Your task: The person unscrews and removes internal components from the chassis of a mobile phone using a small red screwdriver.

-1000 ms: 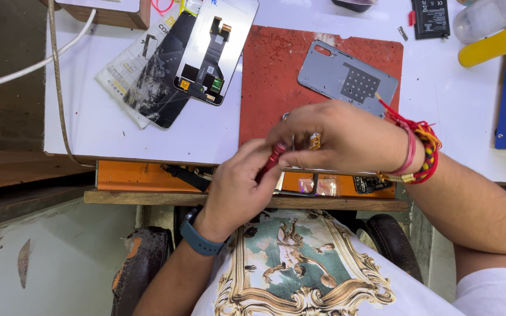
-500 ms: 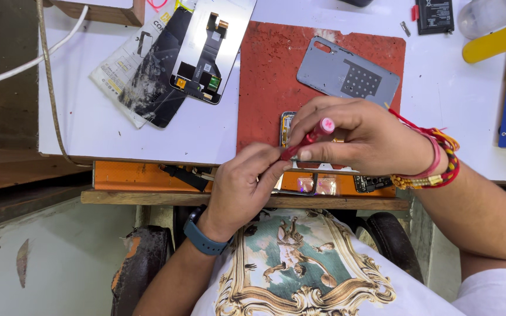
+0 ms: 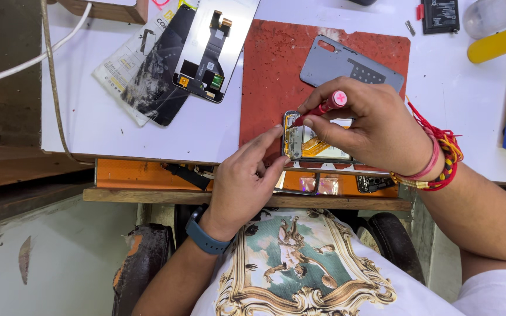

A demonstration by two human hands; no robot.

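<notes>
A rough, matt red mat (image 3: pixel 270 76) lies under a matt grey plastic cover (image 3: pixel 346 64) and glossy cracked glass (image 3: pixel 153 88).

view: head, single, worn | facing: steeply down over chest onto white worktable (image 3: pixel 147 126) edge | range: close, arm's length | frame: red rectangular rubber mat (image 3: pixel 270 76) upper centre, lap below | overlap: n/a

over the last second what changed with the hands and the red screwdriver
The right hand lifted off the table edge and swung the red screwdriver up, tip now down on the opened phone, which it uncovered. The left hand shifted from the tool to steady the phone's left edge. The red mat, grey back cover and cracked screen stayed put.
</notes>
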